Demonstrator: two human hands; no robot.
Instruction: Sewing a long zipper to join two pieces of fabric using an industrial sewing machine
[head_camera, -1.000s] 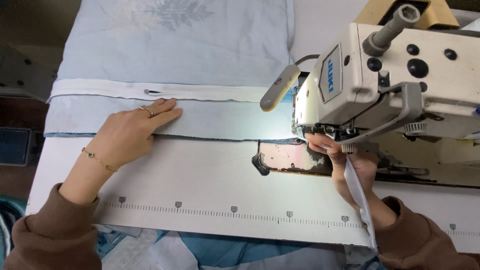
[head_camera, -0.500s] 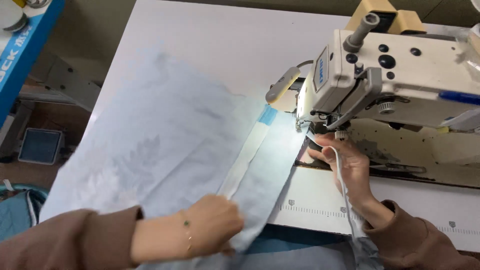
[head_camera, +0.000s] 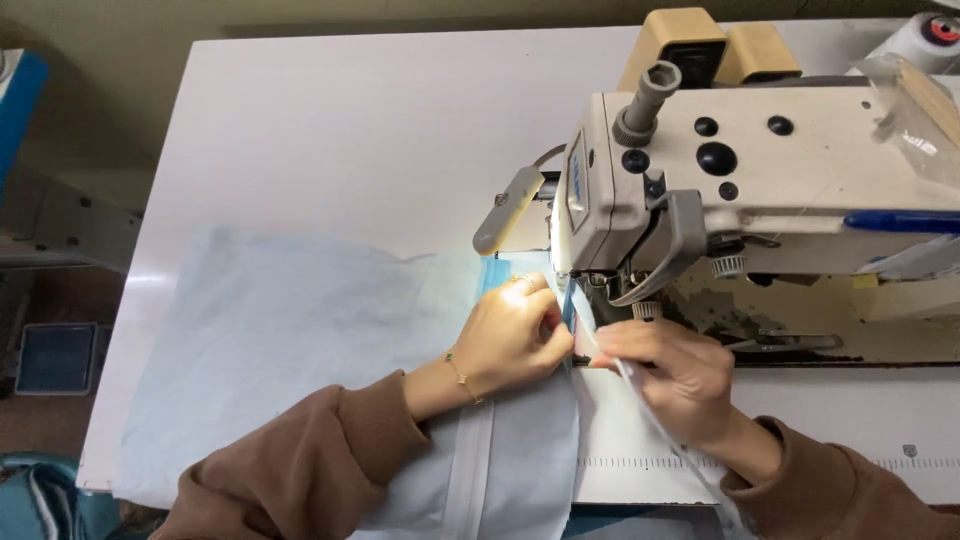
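Step in hand: feeding the edge of the pale blue cloth (head_camera: 290, 350) under the foot of the sewing machine (head_camera: 760, 190), by my reading.
Left hand (head_camera: 510, 335): grip curled and pressed down on the cloth, just beside the needle.
Right hand (head_camera: 670, 370): grip pinching a thin white strip (head_camera: 650, 420) that trails toward the person.
Cloth: flat on the white bench (head_camera: 350, 140), its near end hanging over the front edge.
Next move calls for: both hands steady and the edge straight at the needle.
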